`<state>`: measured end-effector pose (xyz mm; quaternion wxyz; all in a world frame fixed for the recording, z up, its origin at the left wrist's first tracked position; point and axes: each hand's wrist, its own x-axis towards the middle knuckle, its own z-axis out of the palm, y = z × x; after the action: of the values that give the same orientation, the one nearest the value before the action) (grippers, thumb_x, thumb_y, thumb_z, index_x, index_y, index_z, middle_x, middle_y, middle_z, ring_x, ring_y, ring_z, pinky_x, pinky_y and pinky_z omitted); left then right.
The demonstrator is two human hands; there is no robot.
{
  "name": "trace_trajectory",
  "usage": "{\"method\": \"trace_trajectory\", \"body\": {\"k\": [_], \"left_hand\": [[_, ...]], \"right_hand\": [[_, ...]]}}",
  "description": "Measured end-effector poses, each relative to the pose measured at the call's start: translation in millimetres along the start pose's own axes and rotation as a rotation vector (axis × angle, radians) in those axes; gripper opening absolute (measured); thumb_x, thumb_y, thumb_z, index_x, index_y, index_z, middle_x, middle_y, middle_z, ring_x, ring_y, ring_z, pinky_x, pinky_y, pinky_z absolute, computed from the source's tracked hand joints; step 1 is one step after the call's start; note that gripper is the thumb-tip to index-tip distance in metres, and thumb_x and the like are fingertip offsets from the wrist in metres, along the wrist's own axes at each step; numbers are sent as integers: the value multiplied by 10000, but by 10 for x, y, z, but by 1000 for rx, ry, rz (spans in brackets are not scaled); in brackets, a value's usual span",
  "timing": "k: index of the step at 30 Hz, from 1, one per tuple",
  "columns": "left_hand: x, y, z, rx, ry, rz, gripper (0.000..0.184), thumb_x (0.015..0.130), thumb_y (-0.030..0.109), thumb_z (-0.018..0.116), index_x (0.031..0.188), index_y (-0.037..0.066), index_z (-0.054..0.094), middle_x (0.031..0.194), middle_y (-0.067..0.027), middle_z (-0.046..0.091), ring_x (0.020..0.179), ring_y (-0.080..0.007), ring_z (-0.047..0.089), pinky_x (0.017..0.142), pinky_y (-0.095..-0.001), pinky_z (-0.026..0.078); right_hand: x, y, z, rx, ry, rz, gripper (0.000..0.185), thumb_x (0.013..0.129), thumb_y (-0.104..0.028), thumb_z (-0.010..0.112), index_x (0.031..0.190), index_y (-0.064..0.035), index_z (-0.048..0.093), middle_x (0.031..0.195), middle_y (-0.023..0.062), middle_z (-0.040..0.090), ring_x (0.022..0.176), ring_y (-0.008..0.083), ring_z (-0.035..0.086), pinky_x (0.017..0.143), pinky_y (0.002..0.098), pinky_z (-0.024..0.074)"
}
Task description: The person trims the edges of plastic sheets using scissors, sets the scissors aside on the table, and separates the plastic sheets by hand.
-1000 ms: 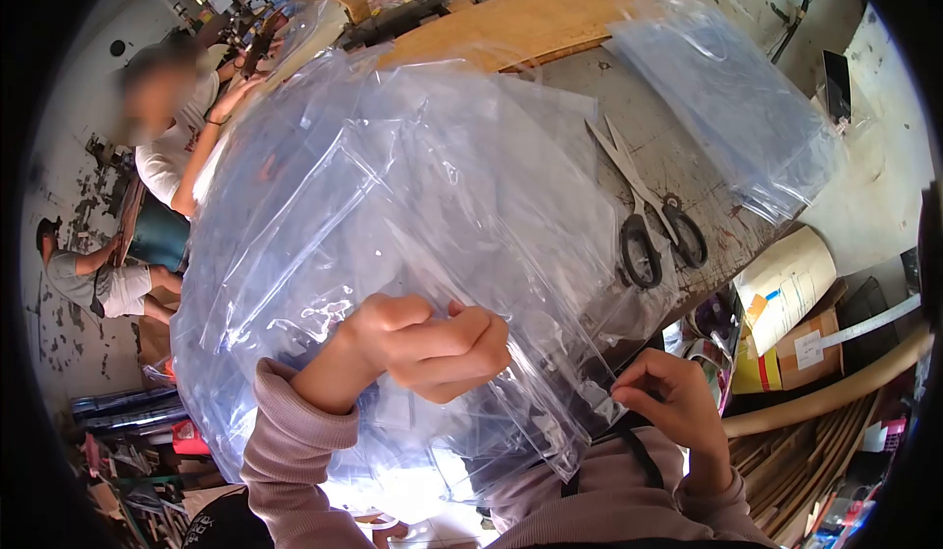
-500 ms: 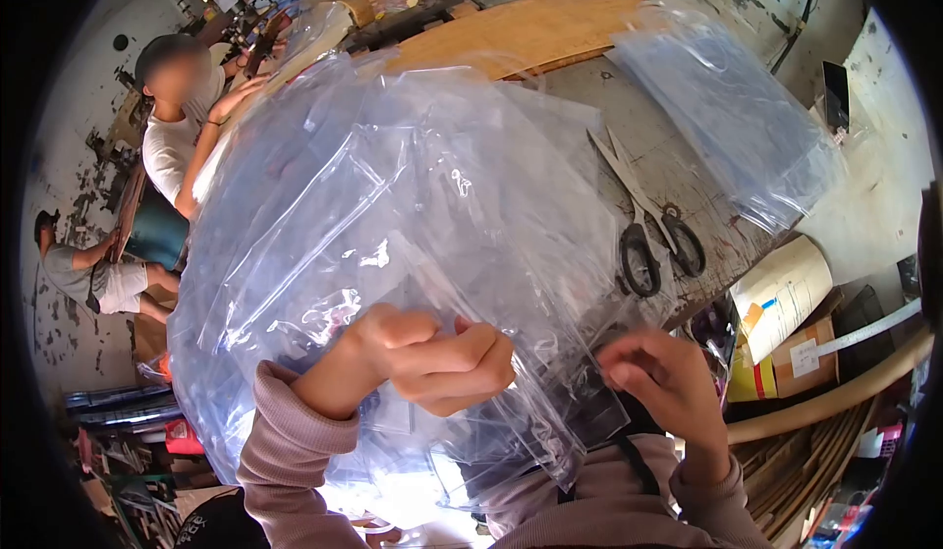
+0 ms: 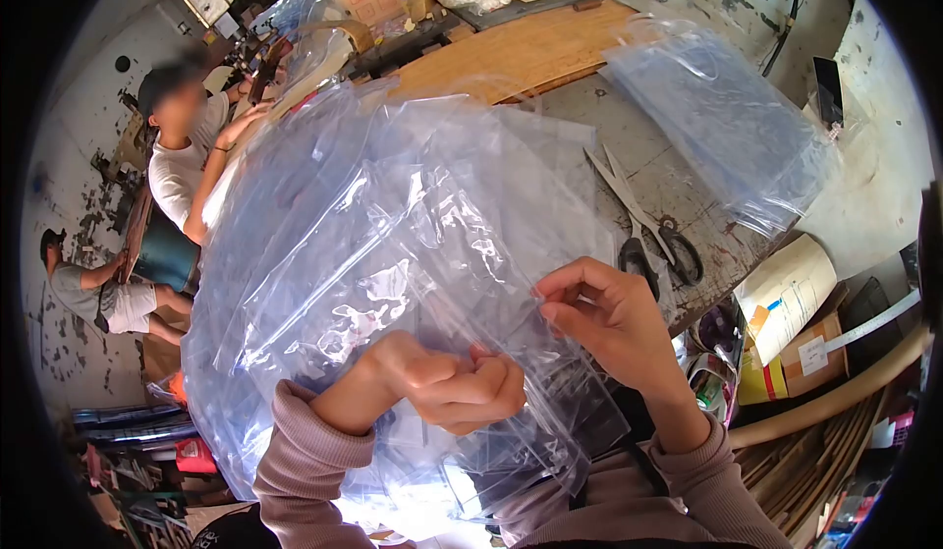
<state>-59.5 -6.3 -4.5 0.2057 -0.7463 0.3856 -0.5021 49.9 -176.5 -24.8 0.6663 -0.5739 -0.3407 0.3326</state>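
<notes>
A big heap of clear plastic sheets [image 3: 324, 225] covers my lap and the near side of the table, with shiny folds and seams. My left hand [image 3: 457, 387] is closed in a fist over the near part of the heap; what its curled fingers hold, if anything, is hidden. To its upper right, my right hand [image 3: 599, 318] pinches thumb and forefinger together at a seam in the plastic. Whatever sits between those fingertips is too small to name. Just beyond the right hand lie scissors [image 3: 638, 215] with black handles, blades partly apart.
Flat clear plastic pieces [image 3: 717, 122] are stacked at the table's far right. A wooden board [image 3: 511, 43] lies at the back. A phone [image 3: 828, 90] rests at the right. Cardboard boxes [image 3: 813, 353] stand below the table's edge. Two people [image 3: 182, 166] sit at the left.
My right hand has moved up and left from near my lap to the plastic, its fingertips now pinched. My left hand stays closed and appears slightly lower and farther right.
</notes>
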Motion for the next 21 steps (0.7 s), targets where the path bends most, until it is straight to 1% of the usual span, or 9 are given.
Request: {"method": "trace_trajectory", "body": {"k": [2,8,10,11,15,16,17,19,21], "left_hand": [[-12,1,14,11,14,0,95,575,168,520,573,172,425,675,71,467,626,-34,458,589,-239,202],[-17,-23,-28,29,-25,79,111,603,162,532,586,165,423,711,52,483,666,-52,477,609,-228,224],[87,-66,-113,-46,-227,-15,80,648,210,568,665,156,512,811,49,540,749,-64,498,686,-265,271],[112,-111,-143,-33,-229,-11,80,648,210,568,665,156,512,811,49,540,749,-64,498,686,-265,271],[262,-462,-331,-78,-301,-771,256,817,309,552,985,136,637,1023,-60,593,907,-173,531,871,-401,285],[282,-542,-327,-71,-305,-768,256,817,309,552,985,136,637,1023,-60,593,907,-173,531,871,-401,285],[291,-613,-317,-73,-348,-865,263,823,294,573,1012,120,628,1036,-74,592,941,-211,533,891,-419,294],[258,-654,-300,-74,-400,-960,274,828,279,595,1039,105,619,1049,-89,591,975,-248,535,912,-436,302],[143,-624,-227,-468,-405,-1160,313,729,173,679,1010,46,630,1095,-148,592,1050,-317,537,938,-431,366]], "right_hand": [[6,10,15,49,19,-21,97,837,24,603,934,26,599,857,54,605,787,92,579,690,223,487],[-1,-4,50,-24,83,-76,61,817,53,605,864,19,586,817,42,588,771,89,587,681,216,475],[-15,55,67,-76,111,-125,76,802,57,615,859,15,588,813,49,579,735,94,585,655,215,466],[-23,88,77,-127,144,-170,90,787,62,624,853,10,591,809,56,570,699,99,584,630,213,457],[-139,138,163,-278,179,-290,125,754,74,636,849,3,598,795,71,550,628,115,563,575,224,435],[-175,83,205,-363,172,-344,148,744,80,638,862,-3,601,795,71,547,617,125,555,552,234,425],[-210,57,252,-446,166,-394,171,735,85,639,874,-8,605,795,71,544,605,134,547,529,244,415],[-260,74,340,-451,163,-402,208,726,96,641,901,-13,610,794,70,544,608,149,549,516,253,415],[-289,64,411,-478,164,-480,240,717,96,653,923,-18,612,803,84,541,611,172,551,509,256,416]]}}
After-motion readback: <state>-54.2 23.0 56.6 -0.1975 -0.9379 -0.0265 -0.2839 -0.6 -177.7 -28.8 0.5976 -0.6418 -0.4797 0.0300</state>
